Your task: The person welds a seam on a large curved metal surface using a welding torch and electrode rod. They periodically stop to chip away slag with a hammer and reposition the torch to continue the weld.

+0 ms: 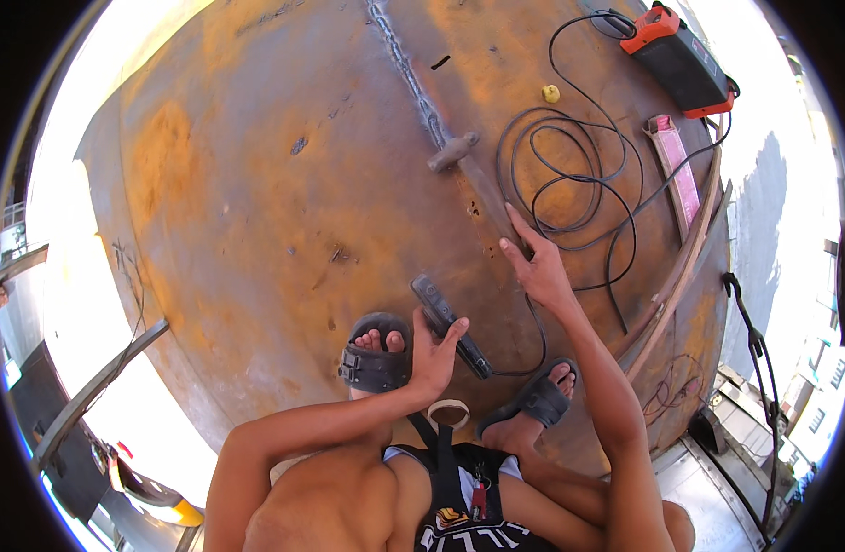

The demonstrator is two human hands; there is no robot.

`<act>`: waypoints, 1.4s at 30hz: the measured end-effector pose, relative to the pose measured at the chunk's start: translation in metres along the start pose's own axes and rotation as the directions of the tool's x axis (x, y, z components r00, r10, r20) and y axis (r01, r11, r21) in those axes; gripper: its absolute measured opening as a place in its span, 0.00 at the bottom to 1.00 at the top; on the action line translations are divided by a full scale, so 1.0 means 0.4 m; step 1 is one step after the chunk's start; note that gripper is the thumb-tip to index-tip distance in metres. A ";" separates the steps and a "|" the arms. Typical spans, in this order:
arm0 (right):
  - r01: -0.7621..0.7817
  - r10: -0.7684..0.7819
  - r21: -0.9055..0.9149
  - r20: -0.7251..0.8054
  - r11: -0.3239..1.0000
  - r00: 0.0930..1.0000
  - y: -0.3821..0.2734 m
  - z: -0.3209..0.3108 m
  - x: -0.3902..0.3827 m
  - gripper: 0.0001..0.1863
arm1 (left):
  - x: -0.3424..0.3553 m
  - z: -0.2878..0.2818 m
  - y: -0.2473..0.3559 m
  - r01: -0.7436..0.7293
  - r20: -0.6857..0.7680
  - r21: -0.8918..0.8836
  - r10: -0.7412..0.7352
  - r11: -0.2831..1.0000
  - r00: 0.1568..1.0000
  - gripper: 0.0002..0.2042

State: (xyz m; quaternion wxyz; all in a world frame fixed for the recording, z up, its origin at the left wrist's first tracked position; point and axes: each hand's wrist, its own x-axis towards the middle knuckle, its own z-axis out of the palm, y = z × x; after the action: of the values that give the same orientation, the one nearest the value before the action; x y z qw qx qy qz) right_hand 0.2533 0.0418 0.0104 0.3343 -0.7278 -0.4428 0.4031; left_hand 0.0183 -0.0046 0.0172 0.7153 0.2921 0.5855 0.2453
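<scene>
Crossing the rusty metal surface (238, 230) from the top edge of the frame, a rough weld bead (406, 74) is seen to run down to the hammer (482, 188), whose head lies over the bead's lower end, just above centre. The hammer's handle, slanting down to the right, is held by the right hand (540, 274): fingers partly closed, index finger stretched along the wood, thumb set on the other side.

At lower centre, a slim black tool (433, 302) is held at a tilt by the left hand (433, 357); its fingers are curled round the body, with the thumb laid across. A thin lead is seen leaving the tool's lower end and curving up towards the right forearm.

Right of the hammer, black cable (596, 177) is spread in loose loops, with a yellow lump (550, 94) noted above them. At upper right, a red-and-black machine (682, 63) is placed near the edge; below it, a long pink box (674, 179) is laid aslant. Dark sandals (378, 368) are worn on both feet, one beside the left hand, the other at lower right of centre.
</scene>
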 end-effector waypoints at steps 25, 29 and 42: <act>0.169 -0.177 -0.067 -0.161 0.983 0.971 0.007 0.016 -0.022 0.30 | 0.017 -0.011 -0.020 -0.050 -0.050 -0.012 0.049 0.999 0.998 0.20; 0.120 -0.120 -0.055 0.000 0.991 0.993 -0.040 0.013 -0.018 0.30 | 0.017 -0.010 -0.002 -0.044 -0.035 0.057 0.046 0.997 0.998 0.20; -0.246 0.259 0.098 -0.157 0.964 0.953 -0.025 -0.034 -0.036 0.32 | 0.015 0.006 0.022 -0.030 -0.059 0.001 0.030 1.000 0.998 0.20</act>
State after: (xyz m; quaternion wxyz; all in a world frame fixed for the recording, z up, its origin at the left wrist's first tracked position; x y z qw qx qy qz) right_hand 0.2575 0.0307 0.0290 0.3440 -0.7965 -0.3002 0.3965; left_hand 0.0218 0.0054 0.0195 0.6939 0.2937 0.6020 0.2645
